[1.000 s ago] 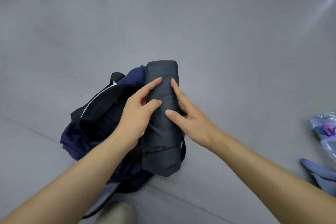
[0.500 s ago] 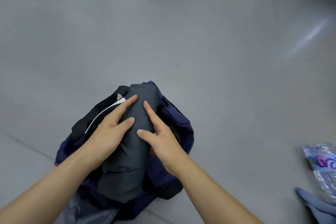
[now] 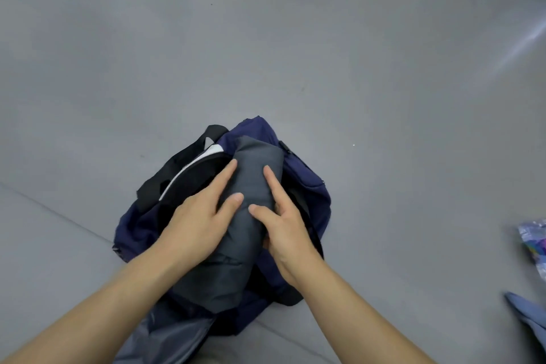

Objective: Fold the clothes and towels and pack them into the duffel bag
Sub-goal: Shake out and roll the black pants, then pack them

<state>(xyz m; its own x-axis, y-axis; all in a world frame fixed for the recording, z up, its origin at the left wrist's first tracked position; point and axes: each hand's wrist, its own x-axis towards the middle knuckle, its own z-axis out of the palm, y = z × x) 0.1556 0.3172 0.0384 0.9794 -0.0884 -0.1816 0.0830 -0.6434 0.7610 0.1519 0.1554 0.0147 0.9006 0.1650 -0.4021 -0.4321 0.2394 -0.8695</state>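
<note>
On duffel bag (image 3: 304,186), half-covered grey roll (image 3: 254,161)

dark grey bundle (image 3: 254,156) | lowered further into | duffel bag (image 3: 307,195)

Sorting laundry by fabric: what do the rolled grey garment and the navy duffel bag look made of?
The rolled grey garment: seemingly thin, matte woven cloth, smooth with fine creases; fibre unclear. The navy duffel bag: probably nylon or polyester; slack, faintly shiny, black webbing straps.

duffel bag (image 3: 304,186) mouth: plugged by grey roll (image 3: 254,174), left hand (image 3: 195,221) + right hand (image 3: 286,230) gripping it | floor (image 3: 354,53) ahead/left: wide open | far right: plastic packet (image 3: 534,242), blue cloth (image 3: 529,316)
</note>
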